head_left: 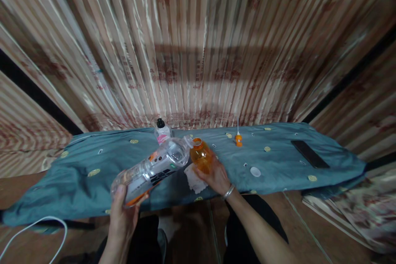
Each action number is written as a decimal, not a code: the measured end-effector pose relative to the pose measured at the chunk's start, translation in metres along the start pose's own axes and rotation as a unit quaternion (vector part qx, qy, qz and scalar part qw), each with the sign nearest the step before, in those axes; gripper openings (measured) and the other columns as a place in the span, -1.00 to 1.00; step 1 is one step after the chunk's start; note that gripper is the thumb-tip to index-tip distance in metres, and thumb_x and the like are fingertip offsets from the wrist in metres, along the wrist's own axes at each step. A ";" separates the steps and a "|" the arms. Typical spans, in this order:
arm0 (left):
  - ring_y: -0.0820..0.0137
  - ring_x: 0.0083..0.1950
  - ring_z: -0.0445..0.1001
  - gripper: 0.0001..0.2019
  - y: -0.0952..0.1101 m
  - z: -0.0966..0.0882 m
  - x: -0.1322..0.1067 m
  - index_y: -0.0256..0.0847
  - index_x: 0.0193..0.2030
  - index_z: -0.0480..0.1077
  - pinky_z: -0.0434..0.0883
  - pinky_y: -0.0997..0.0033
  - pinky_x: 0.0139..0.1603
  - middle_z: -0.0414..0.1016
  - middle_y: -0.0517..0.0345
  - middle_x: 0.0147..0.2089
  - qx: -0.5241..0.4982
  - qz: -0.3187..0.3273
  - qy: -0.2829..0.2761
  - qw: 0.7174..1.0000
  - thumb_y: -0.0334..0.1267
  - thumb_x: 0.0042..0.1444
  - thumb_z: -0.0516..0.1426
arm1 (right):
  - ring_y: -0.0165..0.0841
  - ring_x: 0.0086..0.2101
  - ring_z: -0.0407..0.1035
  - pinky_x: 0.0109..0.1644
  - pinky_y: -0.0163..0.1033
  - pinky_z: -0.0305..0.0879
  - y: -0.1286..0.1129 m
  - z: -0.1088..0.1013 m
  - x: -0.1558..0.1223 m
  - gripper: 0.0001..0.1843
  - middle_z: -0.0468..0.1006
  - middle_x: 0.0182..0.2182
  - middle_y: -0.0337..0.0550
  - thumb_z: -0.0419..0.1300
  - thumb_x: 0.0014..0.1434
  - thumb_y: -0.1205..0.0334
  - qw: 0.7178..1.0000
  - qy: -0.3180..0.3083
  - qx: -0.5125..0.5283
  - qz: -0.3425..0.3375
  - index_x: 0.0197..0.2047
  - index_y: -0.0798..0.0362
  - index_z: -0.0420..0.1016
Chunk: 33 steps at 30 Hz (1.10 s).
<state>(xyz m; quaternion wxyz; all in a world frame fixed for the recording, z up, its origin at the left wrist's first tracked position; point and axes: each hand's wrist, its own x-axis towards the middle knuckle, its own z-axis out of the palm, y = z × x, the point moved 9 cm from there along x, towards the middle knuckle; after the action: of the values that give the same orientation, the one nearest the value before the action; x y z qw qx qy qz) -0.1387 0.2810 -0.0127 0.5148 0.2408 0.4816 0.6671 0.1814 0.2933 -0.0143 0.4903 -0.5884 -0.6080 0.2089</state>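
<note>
My left hand (123, 210) is closed around the lower end of a large clear plastic bottle (154, 169) with a printed label, tilted so that its neck points right. My right hand (215, 175) grips a translucent orange bottle (199, 154), its open mouth up and right beside the clear bottle's neck. Whether the two rims touch I cannot tell. Under the orange bottle lies a crumpled white tissue (195, 181). An orange pump top (238, 139) with a thin white tube stands on the cloth to the right.
The teal patterned cloth (117, 152) covers a narrow table. Behind the clear bottle stands a small bottle with a black cap (162, 132). To the right are a white disc (255, 172) and a dark phone (309, 154). A striped curtain (198, 49) hangs behind; a white cable (46, 219) loops at lower left.
</note>
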 end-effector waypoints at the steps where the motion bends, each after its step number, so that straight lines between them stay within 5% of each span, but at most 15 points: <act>1: 0.30 -0.30 0.61 -0.33 -0.001 0.002 -0.002 -0.03 -0.01 0.55 0.54 0.40 -0.47 0.64 0.25 -0.11 -0.007 0.000 -0.008 1.000 0.12 -0.29 0.52 | 0.04 0.11 0.61 0.26 0.21 0.53 0.001 -0.001 0.002 -0.15 0.67 0.14 0.07 0.39 0.10 0.05 1.000 -0.005 0.013 0.009 0.40 0.00 0.24; 14: 0.04 0.01 0.61 -0.13 -0.014 0.020 -0.023 0.08 0.29 0.46 0.63 0.15 -0.21 0.59 0.02 0.17 -0.011 -0.009 -0.059 0.998 -0.08 -0.25 0.55 | -0.08 0.13 0.60 0.34 0.12 0.46 0.022 -0.006 0.014 -0.17 0.66 0.17 0.00 0.53 0.01 -0.04 0.989 -0.024 0.135 0.049 0.28 -0.04 0.36; 23: 0.23 -0.03 0.59 -0.20 -0.010 0.023 -0.040 0.17 0.17 0.48 0.62 0.33 -0.21 0.55 0.22 0.13 -0.033 0.006 -0.038 0.999 -0.19 -0.30 0.56 | -0.08 0.12 0.61 0.34 0.13 0.45 0.025 -0.006 0.014 -0.18 0.67 0.16 0.00 0.53 0.02 -0.02 0.987 -0.028 0.150 0.041 0.28 -0.02 0.37; 33: 0.22 -0.05 0.59 -0.12 -0.007 0.015 -0.050 0.16 0.20 0.43 0.64 0.28 -0.21 0.51 0.17 0.16 -0.010 0.028 -0.022 0.999 -0.24 -0.35 0.57 | -0.08 0.09 0.63 0.31 0.11 0.48 0.017 -0.009 0.015 -0.19 0.70 0.11 -0.04 0.54 -0.01 -0.02 0.989 -0.027 0.140 0.033 0.25 -0.03 0.40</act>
<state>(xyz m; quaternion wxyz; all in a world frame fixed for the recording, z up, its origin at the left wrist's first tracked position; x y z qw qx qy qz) -0.1057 0.2405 -0.0041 0.5086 0.2636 0.4564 0.6809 0.1999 0.3076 -0.0193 0.5439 -0.5282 -0.5660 0.3237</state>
